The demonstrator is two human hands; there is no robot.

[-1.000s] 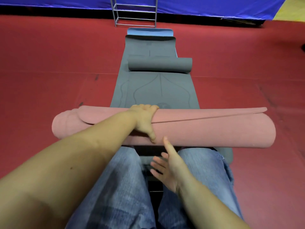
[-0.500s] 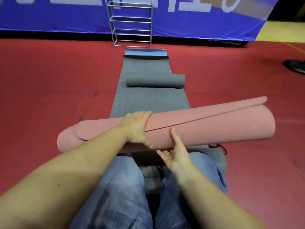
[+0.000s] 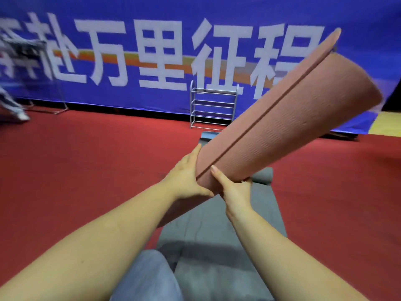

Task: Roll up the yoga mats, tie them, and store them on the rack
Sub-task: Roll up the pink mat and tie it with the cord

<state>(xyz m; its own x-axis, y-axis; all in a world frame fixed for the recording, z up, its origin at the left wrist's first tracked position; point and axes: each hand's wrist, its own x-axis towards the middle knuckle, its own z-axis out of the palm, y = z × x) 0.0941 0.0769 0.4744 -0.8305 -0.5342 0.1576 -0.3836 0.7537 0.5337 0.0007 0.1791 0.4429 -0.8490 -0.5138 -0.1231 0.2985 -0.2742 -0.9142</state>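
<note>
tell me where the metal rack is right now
In the head view the metal rack stands at centre right against the blue banner, on the far edge of the red floor, just left of the raised pink mat.

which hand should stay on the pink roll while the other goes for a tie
Left. The left hand wraps the pink roll by its loose flap edge, stopping it from unrolling; the right hand only props it underneath.
</note>
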